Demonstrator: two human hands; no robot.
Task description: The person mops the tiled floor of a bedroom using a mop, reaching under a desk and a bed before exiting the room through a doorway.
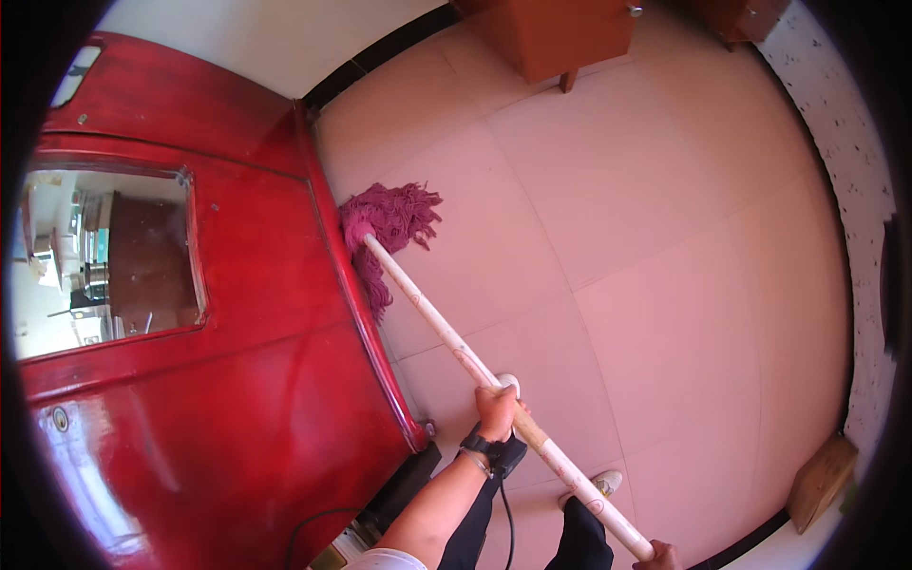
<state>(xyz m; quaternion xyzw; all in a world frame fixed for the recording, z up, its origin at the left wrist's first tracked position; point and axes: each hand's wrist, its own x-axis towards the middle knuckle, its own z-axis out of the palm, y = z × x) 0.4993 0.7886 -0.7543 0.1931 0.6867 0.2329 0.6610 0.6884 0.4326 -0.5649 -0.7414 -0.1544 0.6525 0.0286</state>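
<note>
A mop with a long white handle (439, 325) slants from the lower right up to the left. Its purple-pink string head (397, 211) lies spread on the tiled floor, against the base of the red cabinet. My left hand (497, 410) is wrapped round the middle of the handle; a black band with a small box sits on that wrist. Near the lower edge, my right hand (659, 557) closes round the handle's end, and only part of it shows. Below the handle are my shoes, one light shoe (608, 483) showing beside a dark trouser leg.
The red cabinet (266, 380) with a glass or mirror panel (142, 256) fills the left side. Wooden furniture (560, 38) with short legs stands at the top. A speckled wall hanging or curtain (845, 161) runs along the right, with a brown box (821, 483) at its foot.
</note>
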